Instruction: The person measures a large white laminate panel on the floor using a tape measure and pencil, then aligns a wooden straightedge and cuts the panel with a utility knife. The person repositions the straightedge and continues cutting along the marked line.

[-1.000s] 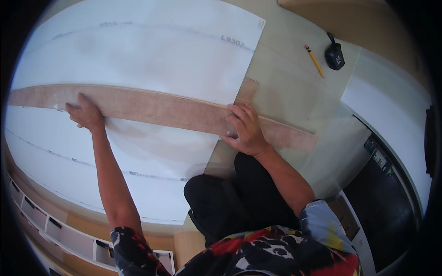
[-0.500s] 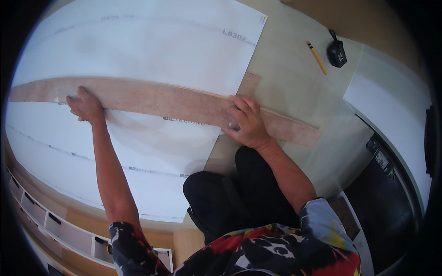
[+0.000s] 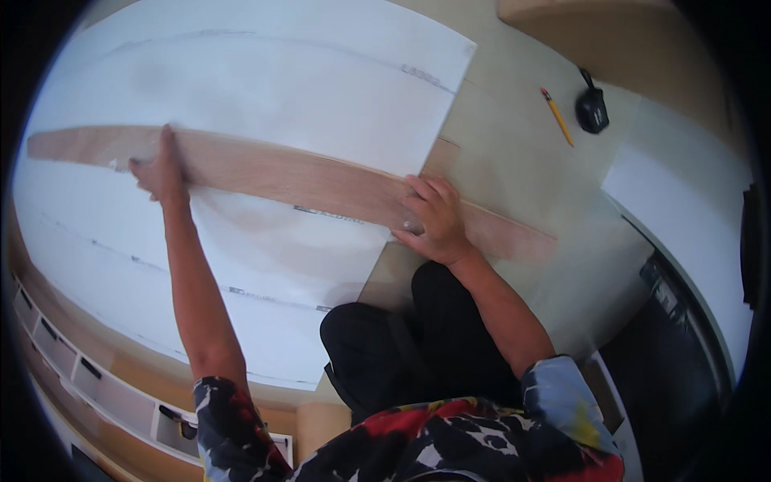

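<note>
A long reddish-brown wooden strip (image 3: 297, 175) lies across a large white sheet (image 3: 273, 88) and runs past its right edge. A short wooden crosspiece (image 3: 442, 157) shows beside the strip at that edge. My left hand (image 3: 165, 173) grips the strip toward its left end, one digit stretched over the top face to the far edge and the others bent at the near edge. At the sheet's right edge, my right hand (image 3: 436, 221) is closed around the strip, fingers over its top. Motion blurs the strip's right end.
A yellow pencil (image 3: 557, 117) and a black tape measure (image 3: 592, 108) lie on the pale surface to the right. Brown board (image 3: 594, 36) is at the far right. White divided trays (image 3: 120, 395) stand at the near left. A dark opening (image 3: 666, 377) is at the right.
The strip's left end has swung slightly away from me. My left hand has moved with it and now reaches the far edge. The whole view has shifted a little.
</note>
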A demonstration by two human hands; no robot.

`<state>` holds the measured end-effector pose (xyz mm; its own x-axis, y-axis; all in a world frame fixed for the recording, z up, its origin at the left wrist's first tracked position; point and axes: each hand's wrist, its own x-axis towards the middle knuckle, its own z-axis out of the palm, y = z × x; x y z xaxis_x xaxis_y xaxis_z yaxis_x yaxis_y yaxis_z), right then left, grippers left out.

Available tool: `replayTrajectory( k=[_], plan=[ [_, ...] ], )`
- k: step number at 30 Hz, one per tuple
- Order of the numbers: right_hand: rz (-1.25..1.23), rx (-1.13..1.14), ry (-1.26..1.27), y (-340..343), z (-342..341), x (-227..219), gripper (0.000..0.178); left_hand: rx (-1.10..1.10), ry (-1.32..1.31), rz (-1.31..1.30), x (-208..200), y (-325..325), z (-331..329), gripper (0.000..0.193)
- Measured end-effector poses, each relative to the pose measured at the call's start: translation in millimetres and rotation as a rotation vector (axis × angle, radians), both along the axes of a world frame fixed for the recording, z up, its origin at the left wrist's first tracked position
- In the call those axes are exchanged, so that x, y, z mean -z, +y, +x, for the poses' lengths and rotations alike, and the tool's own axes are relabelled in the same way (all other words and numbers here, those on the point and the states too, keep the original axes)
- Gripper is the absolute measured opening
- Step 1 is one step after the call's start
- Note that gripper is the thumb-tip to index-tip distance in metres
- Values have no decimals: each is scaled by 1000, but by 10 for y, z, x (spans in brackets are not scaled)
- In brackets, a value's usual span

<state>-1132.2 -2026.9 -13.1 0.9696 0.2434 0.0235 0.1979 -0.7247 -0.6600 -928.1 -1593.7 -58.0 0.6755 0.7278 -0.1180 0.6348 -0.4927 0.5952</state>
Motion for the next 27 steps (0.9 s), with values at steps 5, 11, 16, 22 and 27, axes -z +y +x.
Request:
replayTrajectory(
  k=[5,11,16,22,27],
  plan=[
    [-22,25,-16,16,-143,56,65,-143,163,245,-63,-365,232,127],
    [-21,-1,-48,86,-51,1,63,-161,117,95,-399,-455,174,116],
    [-13,-7,-39,66,-35,-17,63,-156,88,102,-357,-455,159,113],
    [-7,0,-49,44,-32,-9,62,-146,96,72,-386,-499,199,110],
    [-13,0,-46,76,-30,-5,60,-130,89,136,-376,-439,191,109]
  ],
)
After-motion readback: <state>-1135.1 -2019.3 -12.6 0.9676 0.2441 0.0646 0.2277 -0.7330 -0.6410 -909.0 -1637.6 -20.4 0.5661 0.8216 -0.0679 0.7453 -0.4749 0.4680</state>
